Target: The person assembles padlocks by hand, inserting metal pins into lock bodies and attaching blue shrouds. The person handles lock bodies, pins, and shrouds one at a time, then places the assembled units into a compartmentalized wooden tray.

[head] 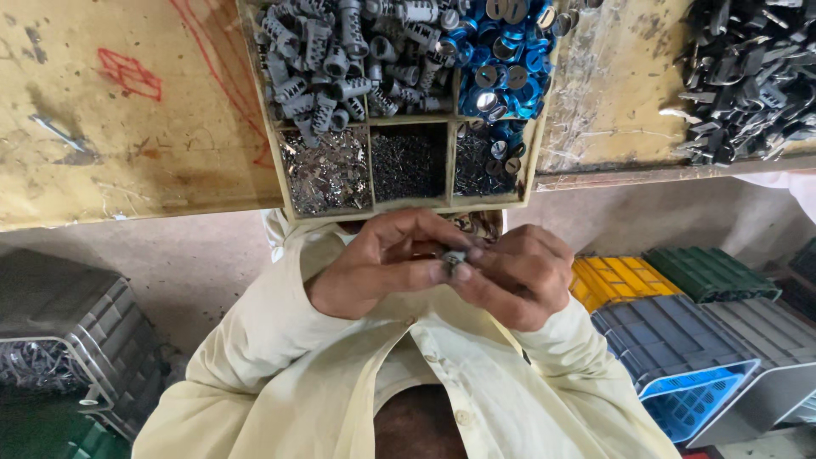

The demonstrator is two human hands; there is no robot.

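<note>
We hold a small grey metal part (453,257) pinched between the fingertips of our left hand (387,263) and right hand (514,276), just below the wooden sorting tray (408,204). In that tray, grey ribbed cylinders (340,59) fill the upper left compartment and blue round caps (506,55) the upper right one; tiny metal bits sit in the three lower ones. Right of the tray a heap of dark metal parts (752,72) lies on the workbench (127,110). Below and right of the tray, plastic crates (680,340) stand side by side.

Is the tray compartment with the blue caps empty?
No, the blue caps fill that corner of the wooden tray in a heap.
</note>
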